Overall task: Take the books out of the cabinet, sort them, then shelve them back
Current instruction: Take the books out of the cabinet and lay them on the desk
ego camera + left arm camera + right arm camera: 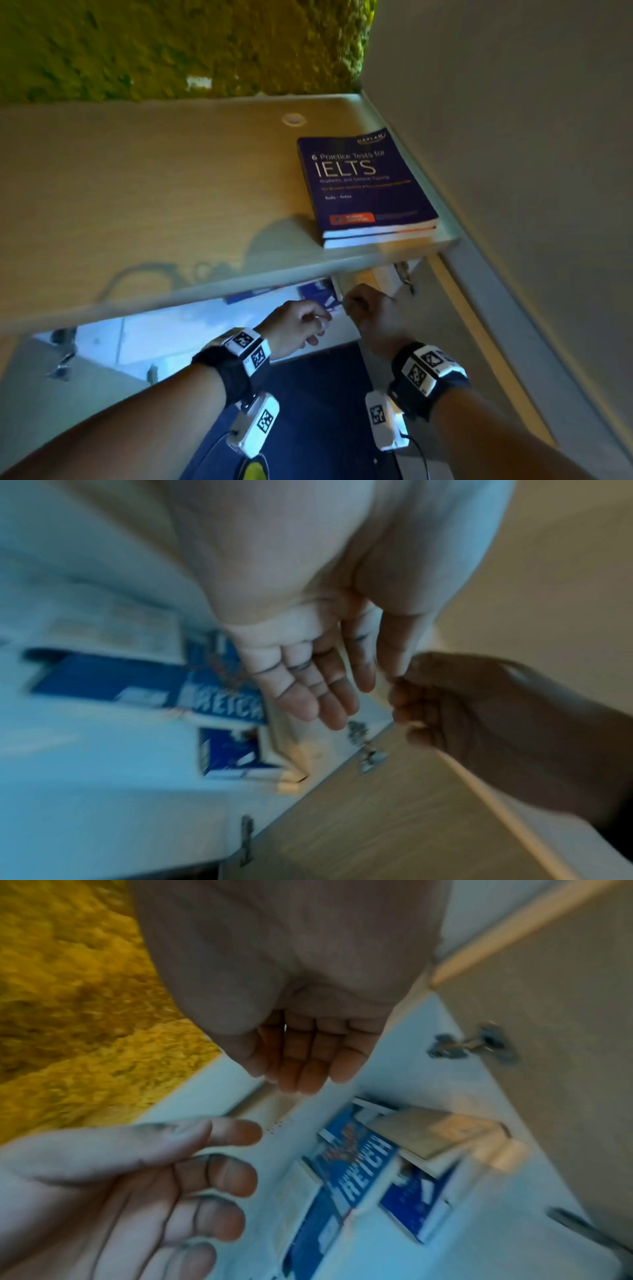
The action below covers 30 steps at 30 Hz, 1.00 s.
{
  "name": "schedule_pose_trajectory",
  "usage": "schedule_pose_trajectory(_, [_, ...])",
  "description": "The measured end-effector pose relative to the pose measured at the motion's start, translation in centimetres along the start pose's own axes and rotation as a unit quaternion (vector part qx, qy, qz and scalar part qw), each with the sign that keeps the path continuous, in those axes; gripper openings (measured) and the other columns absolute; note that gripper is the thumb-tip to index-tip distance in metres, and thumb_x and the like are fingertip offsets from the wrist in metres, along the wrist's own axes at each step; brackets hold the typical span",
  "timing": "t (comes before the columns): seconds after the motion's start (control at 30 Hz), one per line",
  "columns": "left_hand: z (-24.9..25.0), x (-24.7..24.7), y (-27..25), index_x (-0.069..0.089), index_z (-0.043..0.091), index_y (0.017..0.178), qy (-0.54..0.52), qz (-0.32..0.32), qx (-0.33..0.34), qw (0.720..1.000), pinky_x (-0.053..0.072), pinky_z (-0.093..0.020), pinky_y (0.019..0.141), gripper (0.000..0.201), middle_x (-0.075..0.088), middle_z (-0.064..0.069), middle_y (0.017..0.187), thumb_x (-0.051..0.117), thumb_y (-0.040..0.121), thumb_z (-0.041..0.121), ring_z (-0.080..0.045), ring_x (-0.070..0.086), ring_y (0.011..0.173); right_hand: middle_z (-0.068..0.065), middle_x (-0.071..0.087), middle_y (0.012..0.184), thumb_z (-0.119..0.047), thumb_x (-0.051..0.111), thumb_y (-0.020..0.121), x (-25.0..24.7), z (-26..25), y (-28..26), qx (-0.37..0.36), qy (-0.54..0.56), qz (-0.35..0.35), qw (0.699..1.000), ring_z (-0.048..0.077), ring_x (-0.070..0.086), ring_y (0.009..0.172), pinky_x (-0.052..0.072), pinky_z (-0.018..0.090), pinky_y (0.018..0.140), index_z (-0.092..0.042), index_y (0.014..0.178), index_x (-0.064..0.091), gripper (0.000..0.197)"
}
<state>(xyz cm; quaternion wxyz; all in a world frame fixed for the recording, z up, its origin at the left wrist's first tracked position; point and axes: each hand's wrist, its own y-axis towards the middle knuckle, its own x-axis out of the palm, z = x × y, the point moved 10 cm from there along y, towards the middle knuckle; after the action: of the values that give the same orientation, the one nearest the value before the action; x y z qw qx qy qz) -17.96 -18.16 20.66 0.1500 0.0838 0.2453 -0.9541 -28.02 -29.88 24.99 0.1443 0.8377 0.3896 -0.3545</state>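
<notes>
A purple IELTS book (363,185) lies flat on another book (376,240) at the right end of the cabinet top (154,192). Below it the cabinet stands open, with blue and white books (318,291) lying inside, the top one a blue-covered book (359,1158) (222,696). My left hand (301,329) and right hand (368,308) hover side by side just in front of these books. Both are empty with loosely bent fingers (308,691) (308,1064), touching no book.
The open wooden door (548,1001) hangs at the right, with metal hinges (469,1045) (406,274) close to my right hand. A green mossy wall (171,44) rises behind the cabinet. A round cable hole (294,119) sits in the top. Dark blue floor (318,411) lies below.
</notes>
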Motion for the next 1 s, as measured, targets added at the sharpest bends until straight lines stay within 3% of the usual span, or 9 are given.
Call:
schedule_pose_trajectory(0.1, [-6.6,0.6,3.3,0.067,0.008,0.104,-0.063,0.017,-0.084,0.994,0.040,-0.027,0.062,0.017,0.066,-0.010,0.088,0.051,0.099,0.009,-0.024,0.061,0.073,-0.004,0.067,0.084,-0.055,0.048,0.083,4.1,7.5,0.9,0.086,0.013,-0.044,0.995,0.021,0.063,0.078,0.058,0.047,0.080,-0.030,0.083,0.062,0.028])
schedule_pose_trajectory(0.2, [-11.8,0.2,8.1,0.067,0.013,0.096,-0.087,0.038,-0.102,0.990,0.037,-0.026,0.059,0.013,0.064,-0.012,0.086,0.054,0.096,0.009,-0.024,0.059,0.070,0.002,0.066,0.097,-0.040,0.054,0.095,6.3,13.6,4.0,0.117,-0.004,-0.049,0.992,0.021,0.062,0.091,0.053,0.039,0.089,-0.027,0.089,0.063,0.016])
schedule_pose_trajectory(0.33, [-16.9,-1.2,15.3,0.062,0.011,0.086,-0.101,0.061,-0.086,0.989,0.026,-0.025,0.054,0.006,0.053,-0.014,0.079,0.059,0.087,0.006,-0.022,0.049,0.061,0.004,0.073,0.090,-0.040,0.059,0.084,7.6,20.1,10.0,0.125,-0.017,0.027,0.992,0.029,0.068,0.095,0.055,0.038,0.089,-0.017,0.083,0.069,0.025])
schedule_pose_trajectory(0.43, [-20.3,-3.0,19.3,0.055,0.015,0.086,-0.205,0.112,-0.072,0.970,0.024,-0.022,0.055,0.013,0.045,-0.008,0.072,0.054,0.098,0.010,-0.018,0.044,0.059,-0.001,0.064,0.086,-0.021,0.054,0.098,9.3,20.2,13.2,0.094,-0.036,0.063,0.993,0.030,0.065,0.098,0.041,0.026,0.071,-0.008,0.094,0.070,0.021])
schedule_pose_trajectory(0.57, [-23.2,-5.6,22.4,0.055,0.017,0.086,-0.250,0.212,-0.024,0.944,0.033,-0.025,0.056,0.015,0.048,-0.004,0.069,0.052,0.101,0.017,-0.020,0.050,0.058,0.016,0.069,0.122,-0.017,0.052,0.101,12.6,17.9,16.6,0.007,-0.065,0.099,0.993,0.034,0.063,0.115,0.043,0.029,0.084,-0.003,0.122,0.066,0.029])
schedule_pose_trajectory(0.67, [-21.7,-8.8,22.7,0.064,0.018,0.090,-0.036,0.331,0.083,0.939,0.049,-0.030,0.061,0.005,0.066,-0.003,0.073,0.061,0.092,0.021,-0.025,0.062,0.066,0.017,0.069,0.121,-0.018,0.054,0.100,16.0,16.3,19.3,-0.051,-0.075,0.088,0.992,0.033,0.066,0.107,0.043,0.026,0.079,-0.007,0.117,0.067,0.025])
schedule_pose_trajectory(0.73, [-19.9,-9.4,22.6,0.064,0.029,0.104,0.170,0.380,0.116,0.902,0.052,-0.035,0.084,0.019,0.065,-0.002,0.106,0.066,0.085,0.027,-0.027,0.062,0.100,0.017,0.067,0.121,-0.027,0.052,0.097,18.4,15.4,20.2,-0.077,-0.111,0.050,0.990,0.034,0.066,0.104,0.050,0.030,0.085,-0.009,0.118,0.066,0.031])
schedule_pose_trajectory(0.87, [-20.7,-9.5,25.0,0.014,0.051,0.151,0.382,0.345,0.008,0.857,0.021,-0.053,0.119,0.090,0.014,-0.003,0.158,0.068,0.079,0.043,-0.033,0.013,0.148,0.015,0.064,0.128,-0.043,0.043,0.092,22.0,14.5,21.1,-0.097,-0.227,-0.027,0.969,0.034,0.060,0.116,0.049,0.039,0.101,-0.012,0.126,0.059,0.048])
schedule_pose_trajectory(1.0, [-20.6,-10.2,25.9,0.002,0.054,0.151,0.474,0.346,-0.007,0.810,0.021,-0.055,0.115,0.086,0.016,-0.007,0.159,0.057,0.087,0.037,-0.037,0.015,0.148,0.014,0.060,0.134,-0.039,0.049,0.098,22.5,14.8,21.9,-0.120,-0.278,-0.033,0.952,0.033,0.056,0.121,0.042,0.036,0.106,-0.014,0.134,0.056,0.044])
